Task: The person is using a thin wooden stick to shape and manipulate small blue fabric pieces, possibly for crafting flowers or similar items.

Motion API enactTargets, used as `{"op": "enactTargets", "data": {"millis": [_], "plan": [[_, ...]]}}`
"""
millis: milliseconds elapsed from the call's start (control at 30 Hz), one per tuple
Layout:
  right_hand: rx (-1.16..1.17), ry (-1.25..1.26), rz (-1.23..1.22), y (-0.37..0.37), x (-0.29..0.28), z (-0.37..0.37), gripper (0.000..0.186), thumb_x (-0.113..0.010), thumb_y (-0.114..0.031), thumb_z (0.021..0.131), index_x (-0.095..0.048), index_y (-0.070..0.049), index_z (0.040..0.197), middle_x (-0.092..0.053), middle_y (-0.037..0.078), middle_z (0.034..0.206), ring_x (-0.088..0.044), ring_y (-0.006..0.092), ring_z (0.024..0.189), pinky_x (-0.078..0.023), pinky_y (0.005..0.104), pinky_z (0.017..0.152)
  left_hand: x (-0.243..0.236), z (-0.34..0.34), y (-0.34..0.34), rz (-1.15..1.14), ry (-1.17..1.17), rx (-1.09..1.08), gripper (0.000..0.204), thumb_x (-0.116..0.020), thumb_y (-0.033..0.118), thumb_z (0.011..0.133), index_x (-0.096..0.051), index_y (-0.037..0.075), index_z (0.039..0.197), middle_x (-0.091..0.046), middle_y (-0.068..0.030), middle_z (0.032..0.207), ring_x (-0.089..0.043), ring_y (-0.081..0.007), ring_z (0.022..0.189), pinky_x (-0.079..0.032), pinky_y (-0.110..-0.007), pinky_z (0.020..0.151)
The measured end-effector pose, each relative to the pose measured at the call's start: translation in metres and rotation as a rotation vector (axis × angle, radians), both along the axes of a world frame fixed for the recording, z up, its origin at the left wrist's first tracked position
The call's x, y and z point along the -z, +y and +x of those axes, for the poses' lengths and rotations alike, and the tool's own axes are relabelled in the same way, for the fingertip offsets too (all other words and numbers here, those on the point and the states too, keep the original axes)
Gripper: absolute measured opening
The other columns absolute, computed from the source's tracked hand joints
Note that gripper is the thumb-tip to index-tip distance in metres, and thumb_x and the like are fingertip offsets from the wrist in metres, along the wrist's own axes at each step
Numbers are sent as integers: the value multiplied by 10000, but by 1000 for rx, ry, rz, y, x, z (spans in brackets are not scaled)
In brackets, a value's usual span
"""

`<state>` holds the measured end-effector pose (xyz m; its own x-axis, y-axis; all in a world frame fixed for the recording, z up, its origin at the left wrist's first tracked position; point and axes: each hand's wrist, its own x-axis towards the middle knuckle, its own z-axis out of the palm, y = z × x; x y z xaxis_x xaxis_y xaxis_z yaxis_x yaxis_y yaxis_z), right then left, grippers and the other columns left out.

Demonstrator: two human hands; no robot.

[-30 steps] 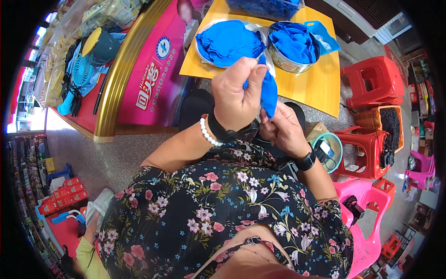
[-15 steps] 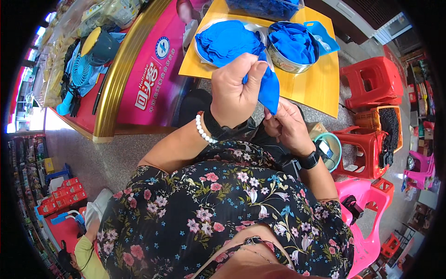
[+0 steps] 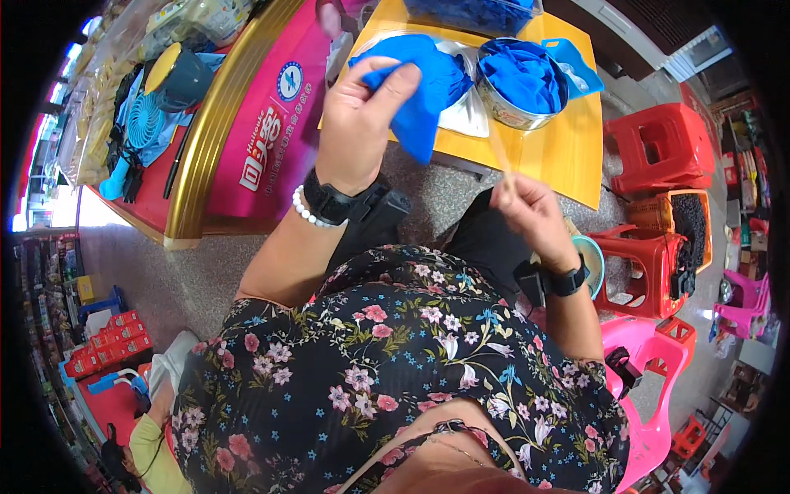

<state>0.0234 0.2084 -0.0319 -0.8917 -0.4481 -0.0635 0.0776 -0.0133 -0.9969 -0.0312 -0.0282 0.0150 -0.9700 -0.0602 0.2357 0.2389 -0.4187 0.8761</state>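
My left hand (image 3: pixel 358 123) pinches a folded piece of blue cloth (image 3: pixel 417 125) between thumb and fingers, in front of a pile of like pieces. A corner of the cloth hangs down over the table's near edge. In my right hand (image 3: pixel 533 212), thumb and fingertips pinch a thin, pale tan strip (image 3: pixel 499 152) that points up toward the table; it is blurred, and I cannot tell its material. Behind my left hand, the blue pile (image 3: pixel 453 72) lies on a white plate (image 3: pixel 471 122). Beside it stands a round tin (image 3: pixel 512 115) full of crumpled blue cloth pieces (image 3: pixel 527 76).
On the yellow table (image 3: pixel 568 152) are also a light blue scoop-shaped container (image 3: pixel 586 78) and a clear box (image 3: pixel 469 18) of blue pieces. At left stands a gold-edged pink counter (image 3: pixel 239 156). Red stools (image 3: pixel 658 144) and a pink chair (image 3: pixel 658 395) are at right.
My hands have moved apart. The left went leftward with the blue cloth, which was stretched down to the right hand before. The tan strip now shows in my right hand.
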Motion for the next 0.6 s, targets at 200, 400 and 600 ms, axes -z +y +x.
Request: {"op": "enactTargets", "data": {"millis": [200,400,600], "plan": [[173,12,-140,-30,-48,-18,195,-650,-180,865,-612,-26,978,-543,-62,744,-427,3,606,-330,170,507,2,24,28,-356,-45,311,77,-624,81,872,-626,31,931,-589,44,842,-518,-13,764,-428,-162,677],[270,145,-237,-42,-35,-22,153,-670,-133,849,-582,-32,922,-555,-43,766,-489,12,665,-373,165,530,17,27,37,-180,-83,267,122,-614,101,883,-632,-2,947,-637,2,844,-565,-34,737,-460,-174,639],[295,-43,-303,-43,-39,-21,132,-648,-168,867,-591,-62,922,-544,-49,735,-433,-3,551,-292,158,457,17,25,37,-198,-102,286,130,-614,146,893,-622,17,905,-612,28,791,-549,-18,712,-437,-164,595]]}}
